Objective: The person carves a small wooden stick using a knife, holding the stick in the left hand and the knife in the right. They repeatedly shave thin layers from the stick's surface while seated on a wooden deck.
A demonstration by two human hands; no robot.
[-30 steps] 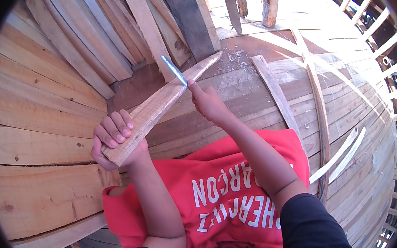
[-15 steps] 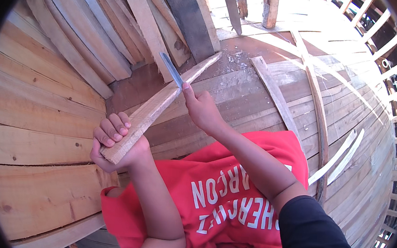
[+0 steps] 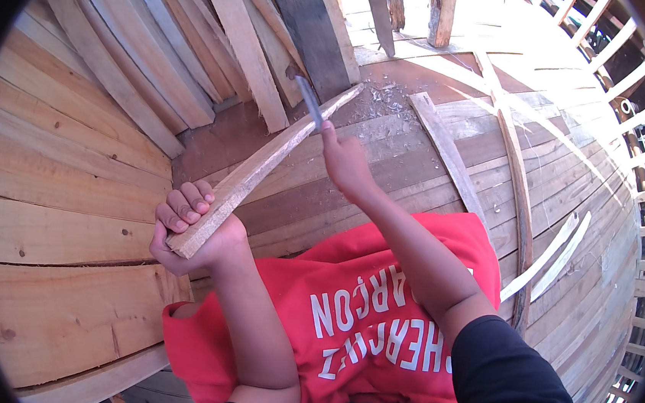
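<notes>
My left hand (image 3: 196, 230) is closed round the near end of a long, narrow wooden strip (image 3: 253, 166). The strip slants up and away to the right, its far end down near the floor beside a dark upright board. My right hand (image 3: 347, 161) grips a long-bladed knife (image 3: 310, 102); the fingers cover its handle. The blade points up and left across the strip's upper part, by the pale shaved edge. Whether the blade touches the wood I cannot tell. Under my forearms a red cloth with white lettering (image 3: 343, 311) covers my lap.
Planks (image 3: 198, 45) lean against the wall at the back left, with a dark board (image 3: 307, 24) beside them. Wood shavings (image 3: 385, 103) are scattered near the strip's far end. Loose strips (image 3: 449, 151) and two pale curved pieces (image 3: 560, 249) lie on the board floor to the right.
My right hand and the knife have moved slightly up and to the right along the strip, toward its far end. The strip has turned a little in my left hand.
</notes>
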